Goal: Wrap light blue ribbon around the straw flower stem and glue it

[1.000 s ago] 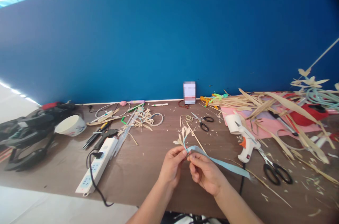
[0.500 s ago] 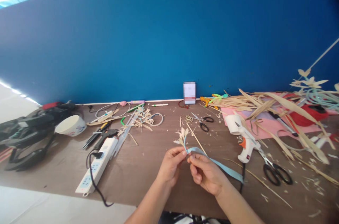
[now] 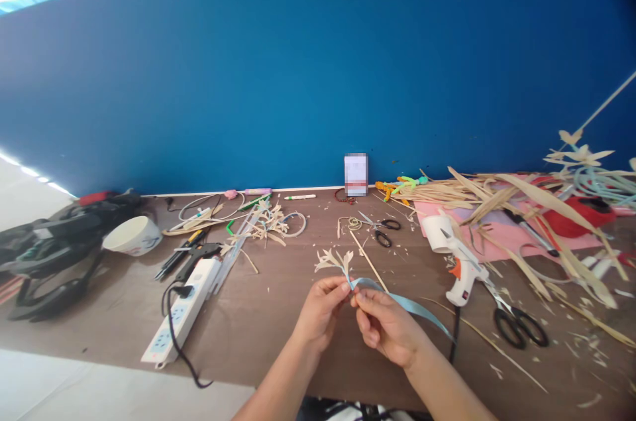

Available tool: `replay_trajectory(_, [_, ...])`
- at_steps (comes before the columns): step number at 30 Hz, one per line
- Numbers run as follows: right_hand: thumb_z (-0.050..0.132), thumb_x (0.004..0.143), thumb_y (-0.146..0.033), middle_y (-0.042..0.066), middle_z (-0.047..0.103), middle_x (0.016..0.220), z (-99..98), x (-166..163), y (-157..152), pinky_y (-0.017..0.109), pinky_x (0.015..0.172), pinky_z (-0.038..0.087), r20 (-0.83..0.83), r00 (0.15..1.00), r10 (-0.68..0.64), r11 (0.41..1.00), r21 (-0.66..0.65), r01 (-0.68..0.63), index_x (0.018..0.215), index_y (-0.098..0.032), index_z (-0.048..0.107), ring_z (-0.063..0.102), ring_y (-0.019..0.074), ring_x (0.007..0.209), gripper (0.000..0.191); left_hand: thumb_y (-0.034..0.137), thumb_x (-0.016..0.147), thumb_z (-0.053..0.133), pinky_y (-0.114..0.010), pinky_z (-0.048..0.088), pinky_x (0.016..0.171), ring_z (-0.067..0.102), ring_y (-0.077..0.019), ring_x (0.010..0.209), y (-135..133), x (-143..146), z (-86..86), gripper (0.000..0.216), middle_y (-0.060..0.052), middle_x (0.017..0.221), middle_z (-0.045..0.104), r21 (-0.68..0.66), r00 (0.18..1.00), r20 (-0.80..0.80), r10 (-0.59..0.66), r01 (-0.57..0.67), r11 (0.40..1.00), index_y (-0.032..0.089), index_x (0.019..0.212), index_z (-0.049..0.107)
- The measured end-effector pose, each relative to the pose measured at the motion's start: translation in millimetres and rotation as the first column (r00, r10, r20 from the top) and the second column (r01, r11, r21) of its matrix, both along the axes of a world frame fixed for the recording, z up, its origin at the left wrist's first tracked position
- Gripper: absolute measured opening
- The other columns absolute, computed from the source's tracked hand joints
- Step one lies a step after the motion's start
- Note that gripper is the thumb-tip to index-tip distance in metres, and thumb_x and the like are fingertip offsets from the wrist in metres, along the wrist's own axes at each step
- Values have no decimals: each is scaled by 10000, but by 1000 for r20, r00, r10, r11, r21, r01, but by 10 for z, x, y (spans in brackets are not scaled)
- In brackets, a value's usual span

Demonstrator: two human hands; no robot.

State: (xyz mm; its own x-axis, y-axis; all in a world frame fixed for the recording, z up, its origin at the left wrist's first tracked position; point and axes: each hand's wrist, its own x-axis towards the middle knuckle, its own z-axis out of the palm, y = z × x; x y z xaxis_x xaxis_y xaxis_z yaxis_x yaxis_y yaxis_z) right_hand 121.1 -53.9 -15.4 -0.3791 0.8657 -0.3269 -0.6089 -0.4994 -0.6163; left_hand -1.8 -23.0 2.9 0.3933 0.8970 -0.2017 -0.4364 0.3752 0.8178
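Note:
Between my fingertips, low in the middle of the view, is a pale flower (image 3: 335,262) that looks made of dried husk. Its stem has light blue wrapping just below the petals. My left hand (image 3: 325,308) pinches the stem beneath the flower head. With its fingers curled, my right hand (image 3: 385,321) pinches the light blue ribbon (image 3: 417,308) close to the stem. From there the ribbon runs over that hand and trails off to the right. Behind my hands a thin stick (image 3: 368,258) lies on the table. My fingers hide the lower stem.
To the right lie a white glue gun (image 3: 464,278), large scissors (image 3: 519,328) and a pile of husk strips (image 3: 477,209). Smaller scissors (image 3: 382,229) rest farther back. On the left are a power strip (image 3: 181,315), a white bowl (image 3: 133,237) and more husk flowers (image 3: 271,222).
The flower head has turned and tilted to the left, its petals spreading more. The trailing ribbon has shifted and curved slightly. Both hands stay in nearly the same place.

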Motion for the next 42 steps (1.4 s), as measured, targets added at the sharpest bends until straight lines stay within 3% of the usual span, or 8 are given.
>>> replay_trajectory(6, [627, 674, -373, -48, 501, 402, 41, -40, -9, 154, 308, 201, 160, 984, -81, 997, 32, 77, 653, -145, 537, 324, 25, 286, 245, 216, 636, 656, -238, 388, 640, 498, -103, 570, 6, -5, -31, 117, -25, 574, 580, 6, 998, -35, 43, -42, 999, 108, 681, 659])
replay_trajectory(9, [615, 684, -380, -4, 568, 507, 72, -69, -28, 173, 367, 289, 336, 922, -190, 979, 135, 153, 641, -139, 546, 425, 56, 384, 254, 245, 634, 655, -241, 390, 627, 503, -110, 568, 12, -7, -57, 128, -24, 576, 591, 29, 989, -105, 108, -106, 994, 119, 661, 657])
replay_trajectory(12, [627, 674, -368, -2, 562, 615, 67, -92, -40, 199, 476, 364, 402, 868, -293, 949, 232, 212, 654, -150, 570, 482, 96, 553, 226, 248, 622, 663, -244, 394, 650, 518, -122, 601, 14, -8, -48, 121, -26, 621, 621, 108, 968, -194, 159, -140, 984, 132, 659, 662])
replay_trajectory(15, [582, 713, -389, -14, 504, 619, 26, -114, -37, 207, 514, 366, 365, 862, -351, 928, 262, 267, 655, -160, 572, 447, 98, 589, 236, 252, 623, 659, -253, 403, 669, 535, -141, 641, 8, 3, -1, 120, -33, 646, 634, 174, 961, -239, 143, -102, 979, 135, 649, 664])
replay_trajectory(18, [544, 744, -400, -20, 486, 625, 0, -130, -16, 203, 495, 347, 276, 881, -384, 921, 181, 345, 670, -170, 560, 414, 87, 558, 242, 254, 636, 647, -257, 413, 646, 537, -142, 620, -6, 20, 39, 123, -35, 633, 632, 193, 963, -251, 102, -53, 980, 133, 641, 663])
replay_trajectory(27, [650, 658, -297, -14, 562, 595, 41, -97, 39, 211, 502, 337, 142, 892, -429, 903, 95, 419, 620, -170, 561, 468, 99, 560, 160, 251, 655, 635, -260, 416, 678, 554, -141, 648, -31, 27, 14, 132, -33, 644, 632, 207, 956, -263, 126, -71, 976, 125, 690, 654])
replay_trajectory(35, [624, 695, -297, -3, 590, 606, 7, -119, 9, 239, 529, 351, 123, 878, -462, 883, 148, 444, 641, -175, 546, 503, 117, 560, 155, 284, 641, 652, -244, 426, 551, 535, -94, 494, -32, 25, -99, 173, 9, 595, 583, -77, 994, -65, 87, -92, 993, 142, 726, 601])
replay_trajectory(42, [629, 688, -317, -10, 576, 592, -4, -148, -2, 240, 526, 359, 123, 853, -508, 859, 151, 490, 632, -179, 519, 500, 117, 555, 185, 296, 614, 676, -230, 427, 532, 545, -92, 485, -45, 33, -77, 214, 8, 586, 585, -129, 993, -58, 102, -109, 986, 136, 722, 585])
